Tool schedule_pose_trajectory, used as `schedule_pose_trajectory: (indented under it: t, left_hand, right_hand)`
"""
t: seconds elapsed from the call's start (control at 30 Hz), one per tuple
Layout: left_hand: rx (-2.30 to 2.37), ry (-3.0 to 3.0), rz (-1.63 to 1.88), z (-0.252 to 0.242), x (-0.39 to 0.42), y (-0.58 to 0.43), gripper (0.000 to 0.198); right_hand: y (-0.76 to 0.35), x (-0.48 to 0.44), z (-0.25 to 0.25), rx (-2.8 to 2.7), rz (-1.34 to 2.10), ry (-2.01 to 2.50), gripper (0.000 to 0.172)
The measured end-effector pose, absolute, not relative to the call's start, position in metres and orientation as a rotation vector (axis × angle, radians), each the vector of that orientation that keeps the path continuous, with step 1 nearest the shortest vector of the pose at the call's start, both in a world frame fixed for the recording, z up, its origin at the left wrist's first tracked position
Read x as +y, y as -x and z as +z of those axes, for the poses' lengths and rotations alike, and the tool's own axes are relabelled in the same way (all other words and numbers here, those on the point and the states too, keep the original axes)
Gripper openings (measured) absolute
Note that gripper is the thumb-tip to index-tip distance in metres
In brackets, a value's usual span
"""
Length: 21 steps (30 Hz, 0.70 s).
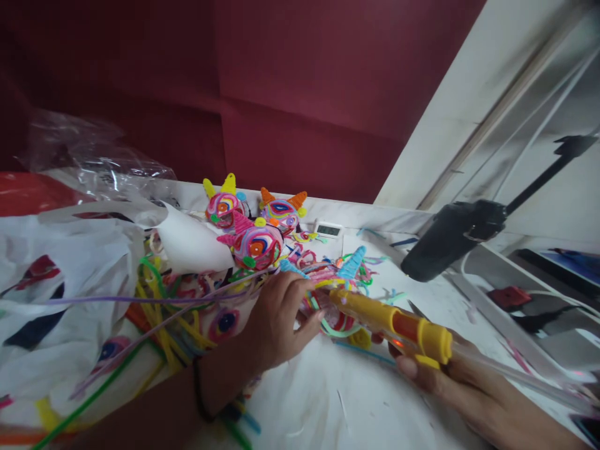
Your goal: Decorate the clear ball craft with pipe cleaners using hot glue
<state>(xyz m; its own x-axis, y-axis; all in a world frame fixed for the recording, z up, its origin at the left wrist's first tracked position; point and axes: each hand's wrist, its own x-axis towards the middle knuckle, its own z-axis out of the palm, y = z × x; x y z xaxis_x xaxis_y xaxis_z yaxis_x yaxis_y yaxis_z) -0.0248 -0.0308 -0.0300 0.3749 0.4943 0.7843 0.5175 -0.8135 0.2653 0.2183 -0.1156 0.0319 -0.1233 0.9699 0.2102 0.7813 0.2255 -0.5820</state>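
Observation:
My left hand (275,320) is closed with thumb and fingers on the near side of a round pipe-cleaner creature (338,325) with light-blue horns, low over the white table. My right hand (469,381) is wrapped round the handle of a yellow hot glue gun (398,315), a small orange light glowing by the grip. The gun's nozzle points left, close to the creature and my left fingers; whether it touches cannot be made out. Behind stand similar finished-looking creatures: one with pink horns (257,245), one with orange horns (281,211) and one with yellow horns (224,205).
Loose pipe cleaners (173,325) lie heaped on the left, beside white plastic bags (37,294) and a curled white sheet (192,240). A small digital display (328,230) sits at the back. On the right, a black device on an arm (440,240) overhangs the table.

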Motion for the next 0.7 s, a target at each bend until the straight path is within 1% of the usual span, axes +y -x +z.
schedule_pose_trajectory:
  t: [0.07,0.17,0.4,0.57,0.7]
  left_hand:
    - [-0.98,2.621,-1.49,-0.031,-0.032,0.024,0.026]
    - [-1.018,2.655,-1.539,-0.032,-0.032,0.022,0.025]
    - [-1.021,2.668,-1.581,-0.033,-0.033,0.021,0.024]
    - [-1.033,2.648,-1.595,-0.034,-0.034,0.02,0.026]
    - [-1.053,2.648,-1.582,-0.035,-0.034,0.019,0.025]
  right_hand:
    - [-0.218,-0.115,0.033,-2.039,0.516,1.59,0.052]
    - [-0.225,-0.116,0.03,-2.115,0.49,1.609,0.055]
    - [-0.221,-0.116,0.034,-2.169,0.425,1.561,0.048]
    - [-0.218,-0.116,0.032,-2.202,0.411,1.552,0.051]
    - [-0.227,-0.117,0.021,-2.224,0.286,1.586,0.052]
